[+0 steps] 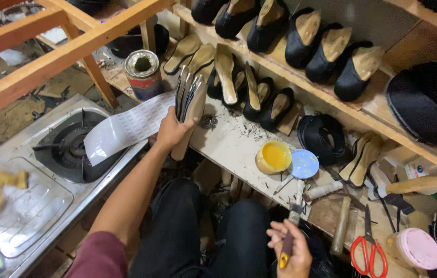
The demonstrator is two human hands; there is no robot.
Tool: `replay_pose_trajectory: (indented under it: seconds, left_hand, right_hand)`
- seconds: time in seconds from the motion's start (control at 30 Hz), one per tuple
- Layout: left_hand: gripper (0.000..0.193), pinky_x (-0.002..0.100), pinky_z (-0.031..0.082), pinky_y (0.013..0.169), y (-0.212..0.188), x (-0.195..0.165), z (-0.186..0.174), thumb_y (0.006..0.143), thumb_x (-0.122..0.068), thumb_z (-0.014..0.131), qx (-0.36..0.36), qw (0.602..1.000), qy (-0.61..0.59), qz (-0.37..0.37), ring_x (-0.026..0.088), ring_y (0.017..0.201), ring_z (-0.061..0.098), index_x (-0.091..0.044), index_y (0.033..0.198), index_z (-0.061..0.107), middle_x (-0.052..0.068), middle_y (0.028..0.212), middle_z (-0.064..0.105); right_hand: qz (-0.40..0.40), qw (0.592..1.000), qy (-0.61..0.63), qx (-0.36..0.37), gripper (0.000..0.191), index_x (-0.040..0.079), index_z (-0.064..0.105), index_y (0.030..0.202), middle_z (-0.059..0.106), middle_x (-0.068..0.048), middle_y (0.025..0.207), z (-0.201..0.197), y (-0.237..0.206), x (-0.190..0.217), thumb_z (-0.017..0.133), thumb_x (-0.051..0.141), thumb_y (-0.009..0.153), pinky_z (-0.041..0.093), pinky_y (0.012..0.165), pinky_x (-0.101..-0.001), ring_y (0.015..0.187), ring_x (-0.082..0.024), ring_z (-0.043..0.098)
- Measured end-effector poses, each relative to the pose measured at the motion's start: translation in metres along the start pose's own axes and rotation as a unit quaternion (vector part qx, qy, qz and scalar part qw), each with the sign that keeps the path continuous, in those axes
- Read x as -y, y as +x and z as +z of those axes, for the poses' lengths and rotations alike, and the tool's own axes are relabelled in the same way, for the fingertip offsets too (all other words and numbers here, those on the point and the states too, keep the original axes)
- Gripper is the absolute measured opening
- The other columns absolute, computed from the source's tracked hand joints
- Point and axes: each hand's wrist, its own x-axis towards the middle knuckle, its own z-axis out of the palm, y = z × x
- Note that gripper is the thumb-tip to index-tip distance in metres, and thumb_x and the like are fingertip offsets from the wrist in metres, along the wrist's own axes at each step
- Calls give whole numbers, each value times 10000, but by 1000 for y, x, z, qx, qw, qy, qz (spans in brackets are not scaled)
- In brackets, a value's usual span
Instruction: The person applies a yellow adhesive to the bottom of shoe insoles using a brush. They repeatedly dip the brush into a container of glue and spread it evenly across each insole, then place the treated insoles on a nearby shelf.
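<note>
I am looking down from the head camera at a shoemaker's worktop (234, 146). My left hand (172, 128) is gripping a stack of flat insoles (190, 103), the fingers clamped around the lower part of the stack, which is standing almost upright at the near edge of the worktop. Just beside this hand a white sheet of paper (126, 126) is lying partly over the burner of a gas stove (64, 149).

My right hand (290, 252) is closing around a small tool with a yellow-tipped handle (286, 249), low in the view between my knees and the worktop. I cannot tell what kind of tool it is.

On the worktop a small tub of yellow glue (273, 157) is standing, touching a light blue lid (303, 163). Red-handled scissors (368, 247) are lying further right, near a pink lid (416, 249). A metal can (143, 72) is standing behind the insoles. Black slip-on shoes (331, 51) are leaning in a row on the wooden shelf (301, 85) above, and more of them are standing on the worktop below it.
</note>
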Motion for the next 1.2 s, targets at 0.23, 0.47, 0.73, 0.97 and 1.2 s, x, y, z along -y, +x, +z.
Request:
replay_pose_trajectory:
  seconds: [0.23,0.47,0.73,0.97,1.2]
  left_hand:
    - [931,513,472,933,10,2,8,749,-402,860,-118,973,163,112,472,1103,562,110,1403,442,316,1185,588]
    - [818,555,491,873,-24,0,14,714,-422,861,-7,949,306,78,455,1110,577,-13,1326,506,251,1219,595]
    - [721,519,516,908,-22,2,5,765,-335,830,-20,973,230,18,434,1061,663,-34,1354,543,256,1122,699]
    - [759,489,520,938,-14,-7,-13,759,-362,832,-49,985,165,-2,408,1111,663,-75,1405,554,247,1180,699]
    - [764,406,504,1031,-111,-29,-15,763,-276,804,9,997,-35,67,299,1190,696,8,1416,527,208,1281,701]
  right_hand:
    - [35,999,14,-22,516,-40,533,1361,737,-236,1135,-13,-15,-19,657,-63,860,623,685,-335,937,-247,762]
    - [30,999,30,8,525,-36,521,1381,733,-231,1157,5,-13,-4,641,-63,870,612,695,-325,943,-244,759]
    - [49,998,41,27,524,-20,530,1367,741,-217,1145,4,-39,-11,647,-60,858,630,677,-331,933,-234,770]
    - [85,994,43,47,531,-7,537,1367,750,-208,1145,24,-34,-14,659,-63,853,623,692,-329,932,-227,764]
    - [-34,997,-8,68,525,-14,507,1398,700,-212,1255,71,15,55,687,0,906,605,872,-356,1054,-264,740]
